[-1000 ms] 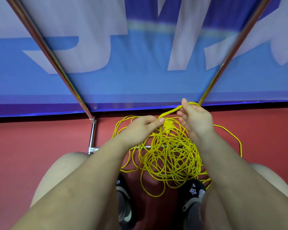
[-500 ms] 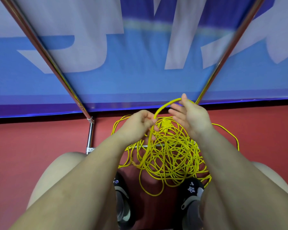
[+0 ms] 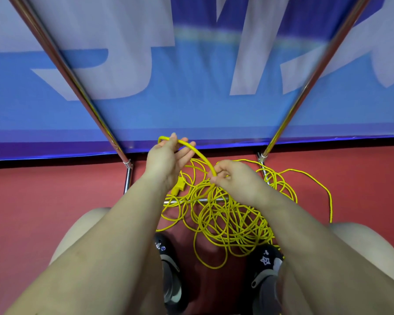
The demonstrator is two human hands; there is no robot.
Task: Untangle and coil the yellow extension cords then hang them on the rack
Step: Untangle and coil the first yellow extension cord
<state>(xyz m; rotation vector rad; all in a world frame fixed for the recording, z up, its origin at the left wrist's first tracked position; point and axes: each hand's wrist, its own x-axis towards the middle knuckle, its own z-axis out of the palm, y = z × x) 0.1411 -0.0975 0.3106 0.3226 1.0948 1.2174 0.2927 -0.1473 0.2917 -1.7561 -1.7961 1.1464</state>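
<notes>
Head view, looking down past both forearms. The cord (image 3: pixel 225 214) lies in a loose yellow tangle on the red floor (image 3: pixel 43 196), between and just ahead of the two shoes (image 3: pixel 168 269), draped over the low crossbar (image 3: pixel 175 201) of the rack (image 3: pixel 127 176). One long loop strays out to the right of the heap and curves back down.

Left hand (image 3: pixel 166 158) is up high, palm turned inward, fingers (image 3: pixel 187 151) straight and a little spread. A strand of cord runs across the tops of those fingers, its bent end poking out past the hand's left side; whether the thumb clamps it, I cannot tell. From there the strand arcs down and right to the right hand (image 3: pixel 234 176).

Right hand is curled into a loose fist, thumb and fingertips pinching that same strand just above the heap. Below the pinch the strand drops straight into the tangle.

A yellow plug (image 3: pixel 179 185) sits just under the left wrist, at the heap's left edge.

The rack's two chrome poles slant up and outward from the floor joints, left and right. Behind them stands a blue banner (image 3: pixel 191 98) with large pale lettering, blurred.
</notes>
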